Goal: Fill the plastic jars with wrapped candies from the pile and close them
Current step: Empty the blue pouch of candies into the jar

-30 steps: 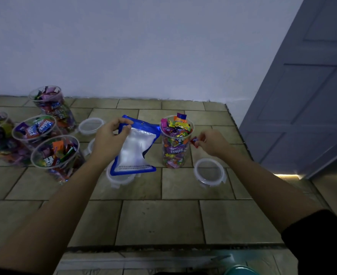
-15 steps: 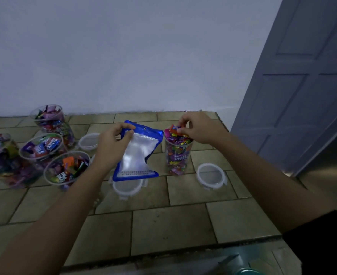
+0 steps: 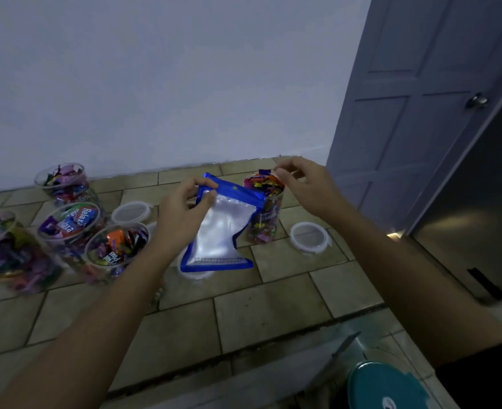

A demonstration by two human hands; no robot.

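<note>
Jar (image 3: 264, 211) brimming with candies, just under right hand (image 3: 306, 184) fingers — loosely pinched, contents unclear; left hand (image 3: 182, 214) fingers pinching emptied blue pouch (image 3: 221, 231) aside.

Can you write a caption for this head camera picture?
Left hand holds a blue pouch while the right hand hovers over a full candy jar.

Dim, bluish indoor light, soft blur throughout, wide-angle bending at the edges, glare on the foil pouch (image 3: 218, 231).
</note>
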